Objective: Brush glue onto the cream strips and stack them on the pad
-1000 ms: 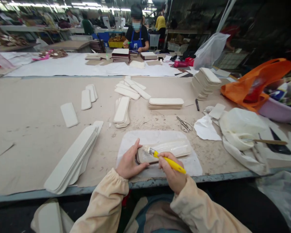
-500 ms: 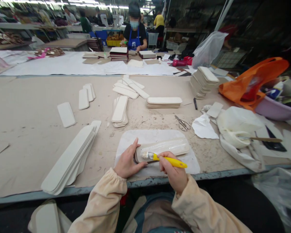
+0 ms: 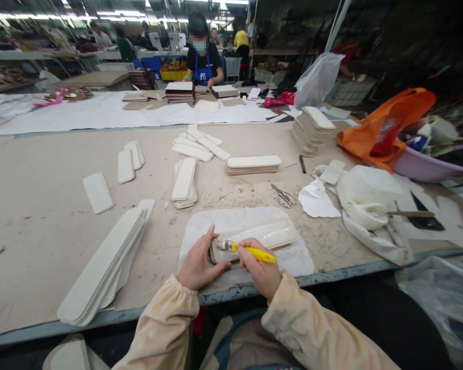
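Observation:
My left hand (image 3: 199, 263) braces the left end of a small stack of long white round-cornered strips (image 3: 268, 234), its thumb along the near edge and its fingers at the far side. The top strip has a wet, glossy coat over its middle and right part. In my right hand (image 3: 260, 273) is a paintbrush (image 3: 259, 254) with a yellow handle, its pale bristles pressed on the strip's left end close to my left fingers. Under the stack lies a white sheet (image 3: 301, 262) with rounded corners.
More strips lie left in a fanned pile (image 3: 104, 267) and ahead in several stacks (image 3: 253, 163). Scissors (image 3: 283, 196), a black marker (image 3: 302, 164) and a wrapped white pot (image 3: 370, 198) with a stick are to the right. An orange bag (image 3: 386, 126) covers a purple basin (image 3: 424, 167). A co-worker (image 3: 204, 64) stands opposite.
The brush has moved left along the strip toward my left hand. My left hand keeps its place at the stack's end. The whole view has shifted slightly.

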`<state>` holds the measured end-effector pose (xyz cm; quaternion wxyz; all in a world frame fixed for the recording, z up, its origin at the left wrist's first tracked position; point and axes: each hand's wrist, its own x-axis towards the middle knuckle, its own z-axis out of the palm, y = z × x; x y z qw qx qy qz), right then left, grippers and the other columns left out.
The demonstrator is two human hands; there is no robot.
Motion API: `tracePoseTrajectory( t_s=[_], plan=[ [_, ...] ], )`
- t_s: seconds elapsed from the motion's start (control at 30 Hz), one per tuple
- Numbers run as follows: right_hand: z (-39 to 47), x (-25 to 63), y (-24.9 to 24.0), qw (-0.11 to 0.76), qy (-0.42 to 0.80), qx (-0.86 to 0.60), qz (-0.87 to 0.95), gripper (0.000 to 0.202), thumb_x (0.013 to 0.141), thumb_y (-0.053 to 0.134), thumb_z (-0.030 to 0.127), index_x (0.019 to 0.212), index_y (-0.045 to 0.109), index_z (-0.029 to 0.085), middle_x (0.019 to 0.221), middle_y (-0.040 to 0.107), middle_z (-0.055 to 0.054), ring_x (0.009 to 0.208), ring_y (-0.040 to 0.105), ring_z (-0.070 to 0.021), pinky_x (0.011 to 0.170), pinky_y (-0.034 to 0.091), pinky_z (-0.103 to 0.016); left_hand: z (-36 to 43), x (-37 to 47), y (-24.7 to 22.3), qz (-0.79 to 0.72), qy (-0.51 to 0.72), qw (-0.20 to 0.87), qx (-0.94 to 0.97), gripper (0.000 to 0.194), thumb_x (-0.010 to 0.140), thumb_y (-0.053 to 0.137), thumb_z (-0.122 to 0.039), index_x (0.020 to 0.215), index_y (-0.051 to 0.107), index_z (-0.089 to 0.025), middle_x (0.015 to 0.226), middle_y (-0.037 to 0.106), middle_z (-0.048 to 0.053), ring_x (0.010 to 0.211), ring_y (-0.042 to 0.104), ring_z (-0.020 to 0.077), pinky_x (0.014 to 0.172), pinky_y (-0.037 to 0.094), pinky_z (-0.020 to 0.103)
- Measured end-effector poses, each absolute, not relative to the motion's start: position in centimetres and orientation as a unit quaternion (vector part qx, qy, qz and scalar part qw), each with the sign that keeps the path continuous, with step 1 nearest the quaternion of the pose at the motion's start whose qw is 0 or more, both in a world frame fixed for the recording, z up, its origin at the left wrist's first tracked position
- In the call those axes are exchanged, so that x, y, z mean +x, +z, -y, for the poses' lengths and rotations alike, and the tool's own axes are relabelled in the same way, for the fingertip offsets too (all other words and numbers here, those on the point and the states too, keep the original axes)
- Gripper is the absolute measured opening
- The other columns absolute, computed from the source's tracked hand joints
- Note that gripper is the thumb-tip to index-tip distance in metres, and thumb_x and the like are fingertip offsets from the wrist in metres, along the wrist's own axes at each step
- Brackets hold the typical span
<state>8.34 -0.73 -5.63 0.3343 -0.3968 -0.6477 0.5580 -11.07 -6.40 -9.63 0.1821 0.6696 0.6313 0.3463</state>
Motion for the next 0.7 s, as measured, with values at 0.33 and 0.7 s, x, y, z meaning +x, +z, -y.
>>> tracePoseTrajectory(
  t_s=[0.33, 0.7],
  plan=[
    [-0.2, 11.9, -6.0, 0.372, 0.465, -0.468, 0.653, 0.028, 0.088, 0.051, 0.044, 0.087, 0.060, 0.018, 0.055, 0.052, 0.003, 0.050, 0.049, -0.0124, 0.051, 0.041, -0.024, 6.3, -11.1, -9.6, -0.623, 0.345, 0.176, 0.680, 0.097, 0.074, 0.070, -0.044, 0.150, 0.014, -0.021, 0.127, 0.054, 0.013, 0.118, 0.053, 0.0276, 0.102, 0.044, 0.045],
    [-5.0, 19.5, -8.2, 0.289, 0.267, -0.611, 0.687, 0.037, 0.077, 0.051, 0.059, 0.082, 0.063, 0.025, 0.062, 0.064, -0.002, 0.053, 0.060, -0.0224, 0.050, 0.046, -0.034, 6.4, -10.8, -9.4, -0.623, 0.341, 0.164, 0.685, 0.100, 0.068, 0.073, -0.050, 0.147, 0.023, -0.017, 0.123, 0.055, 0.016, 0.114, 0.055, 0.0284, 0.099, 0.047, 0.044]
  ],
)
